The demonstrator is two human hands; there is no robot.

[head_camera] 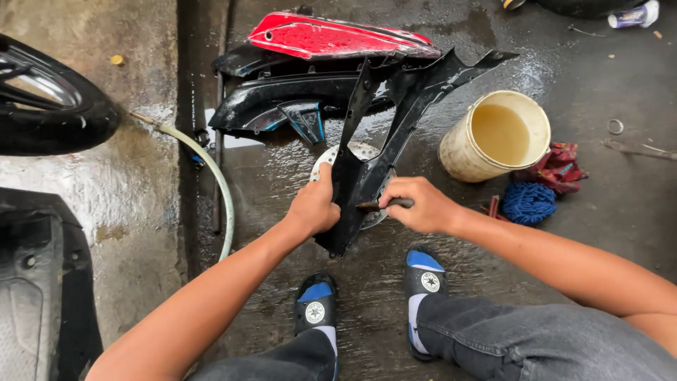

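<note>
Down low, the left hand (314, 208) has its grip wrapped around the near edge of a black plastic panel (367, 152), propping it on end so its face is steady and turned toward the other hand. The right hand (416, 204) is curled tight round a small brush (384, 205), whose tip presses against the panel just beside the left grip. Under the panel's lower end sits a pale round disc (360, 152) on the wet floor (282, 190). Just beyond the right grip stands a cream bucket (462, 152) of murky water, within easy reach, with a blue scrubber (529, 202) and a red rag (560, 168) beside it. Past the panel lie more black panels and a red panel (331, 37). Off to the left runs a hose (211, 169), and farther out a tyre (63, 113).
</note>
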